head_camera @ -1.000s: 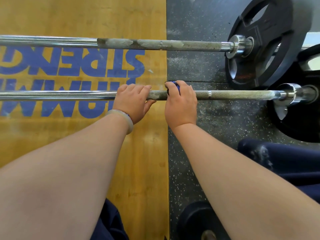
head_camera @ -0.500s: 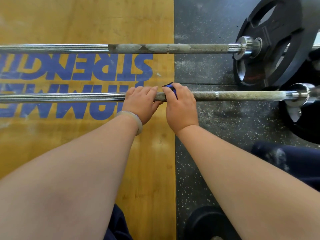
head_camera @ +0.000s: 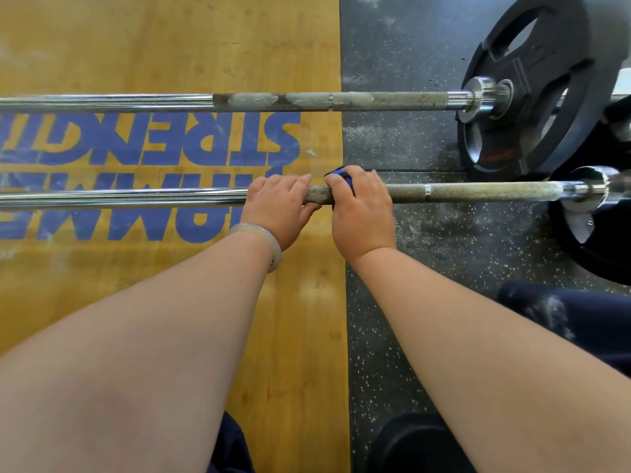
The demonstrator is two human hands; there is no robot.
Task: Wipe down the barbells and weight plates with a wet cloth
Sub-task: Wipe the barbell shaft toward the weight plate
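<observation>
Fingers of the left hand (head_camera: 278,208) are curling over the near steel barbell (head_camera: 478,192), which is lying across the yellow wooden platform (head_camera: 170,46) and speckled black rubber floor (head_camera: 392,46). Just beside it, the right hand (head_camera: 362,216) is gripping a blue cloth (head_camera: 341,177) round the bar's knurling. Beyond, the far barbell (head_camera: 375,100) is carrying a black weight plate (head_camera: 539,63).

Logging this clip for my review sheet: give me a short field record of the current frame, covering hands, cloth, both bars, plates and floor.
left hand: grips the near barbell, close beside the right hand; bracelet on the wrist
right hand: holds the blue cloth around the near barbell
far barbell: untouched, white chalky patches on its knurled part
weight plate: black, on the far barbell's right end
floor: wooden platform with blue lettering on the left, speckled rubber floor on the right
</observation>
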